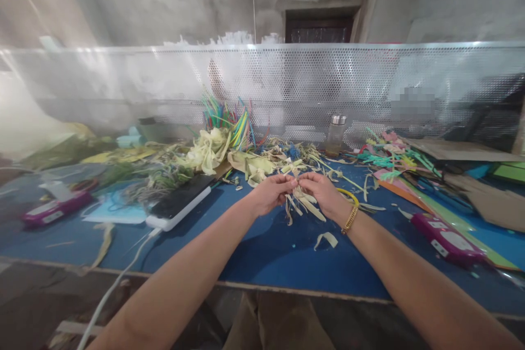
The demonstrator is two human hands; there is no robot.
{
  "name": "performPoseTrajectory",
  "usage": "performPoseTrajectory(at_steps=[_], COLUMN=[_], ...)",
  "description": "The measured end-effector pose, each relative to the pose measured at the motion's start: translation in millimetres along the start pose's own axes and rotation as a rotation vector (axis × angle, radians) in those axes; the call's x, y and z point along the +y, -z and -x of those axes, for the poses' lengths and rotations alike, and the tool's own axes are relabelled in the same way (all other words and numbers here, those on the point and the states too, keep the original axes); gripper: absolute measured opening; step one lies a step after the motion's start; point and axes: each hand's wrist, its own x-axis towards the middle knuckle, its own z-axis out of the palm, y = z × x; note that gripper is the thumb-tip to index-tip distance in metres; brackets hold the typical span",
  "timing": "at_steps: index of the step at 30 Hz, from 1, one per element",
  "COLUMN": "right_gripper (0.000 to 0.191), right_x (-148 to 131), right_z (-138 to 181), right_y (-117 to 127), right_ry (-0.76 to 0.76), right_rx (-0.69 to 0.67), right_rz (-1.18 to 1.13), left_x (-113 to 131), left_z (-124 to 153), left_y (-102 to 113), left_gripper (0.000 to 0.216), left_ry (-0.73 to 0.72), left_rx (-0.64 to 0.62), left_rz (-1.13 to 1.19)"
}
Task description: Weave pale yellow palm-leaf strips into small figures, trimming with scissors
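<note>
My left hand and my right hand meet above the middle of the blue table, fingertips pinched close together. Between them they hold a small bundle of pale dried husk strips, whose loose ends hang below the fingers. What exactly the fingertips grip is too small to make out. A yellow bracelet circles my right wrist. Just behind my hands lies a heap of dried husks. One loose curled strip rests on the table in front of them.
A phone on a white power bank with a cable lies left. Purple devices sit at both sides. Coloured stems, a glass bottle, coloured paper and cardboard stand or lie behind, before a perforated metal screen.
</note>
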Motion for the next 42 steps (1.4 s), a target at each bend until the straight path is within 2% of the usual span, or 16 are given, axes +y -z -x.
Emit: performPoseTrajectory(at_steps=[4, 7, 12, 14, 18, 22, 25, 27, 28, 29, 32, 33, 34, 37, 39, 42], right_gripper=[0.027, 0.028, 0.03, 0.031, 0.032, 0.03, 0.029, 0.028, 0.029, 0.029, 0.031, 0.032, 0.032, 0.031, 0.032, 0.035], right_x=[-2.4, -2.6, 2.8, 4.0, 2.3, -3.3, -9.1, -12.3, -13.3, -13.7, -12.4, -11.5, -10.6, -9.0, -8.8, -8.9], right_z=[1.5, 1.9, -1.4, -4.8, -16.6, -28.8, -32.2, -31.6, -30.7, -29.5, -23.1, -19.9, -16.3, -4.7, -0.1, -2.6], right_y=[-2.8, -5.5, -8.3, -6.5, 13.2, 51.7, 75.8, 82.1, 81.5, 78.4, 56.0, 45.4, 34.3, 4.0, -7.2, -4.1], right_ry=[0.006, 0.031, -0.018, -0.031, -0.029, -0.014, -0.007, -0.01, -0.013, -0.017, -0.029, -0.032, -0.032, -0.004, 0.007, -0.019], right_rx=[0.012, 0.05, 0.075, 0.157, 0.35, 0.493, 0.553, 0.545, 0.522, 0.488, 0.361, 0.323, 0.287, 0.17, 0.119, 0.205], right_rz=[-0.04, -0.045, -0.188, -0.216, -0.236, -0.258, -0.269, -0.27, -0.267, -0.261, -0.232, -0.222, -0.212, -0.168, -0.155, -0.178], left_x=[-0.7, -1.6, -2.4, -1.7, 4.8, 18.0, 26.0, 27.3, 26.5, 25.0, 18.5, 16.3, 14.2, 9.0, 5.8, 2.3], left_z=[-0.3, -0.9, -1.1, -0.3, 5.9, 18.4, 26.1, 26.5, 24.8, 22.0, 10.2, 6.7, 3.8, 0.1, 0.2, 2.3], left_y=[0.1, 0.3, 1.5, 1.8, -1.0, -4.3, -1.1, 2.7, 4.5, 5.9, 7.3, 6.7, 5.5, -0.5, -4.8, -7.1], left_gripper=[0.04, 0.04, 0.039, 0.039, 0.038, 0.032, 0.03, 0.037, 0.043, 0.048, 0.041, 0.04, 0.041, 0.041, 0.036, 0.031], left_ry=[-0.094, -0.13, -0.105, -0.085, -0.055, -0.116, -0.158, -0.146, -0.148, -0.159, -0.195, -0.195, -0.186, -0.182, -0.193, -0.191], left_rx=[0.065, 0.069, -0.01, -0.054, -0.206, -0.393, -0.556, -0.625, -0.594, -0.495, 0.002, 0.115, 0.166, 0.146, 0.118, 0.032], left_rz=[-0.228, -0.315, -0.252, -0.201, -0.164, -0.17, -0.162, -0.115, -0.084, -0.053, -0.086, -0.157, -0.218, -0.257, -0.261, -0.285])
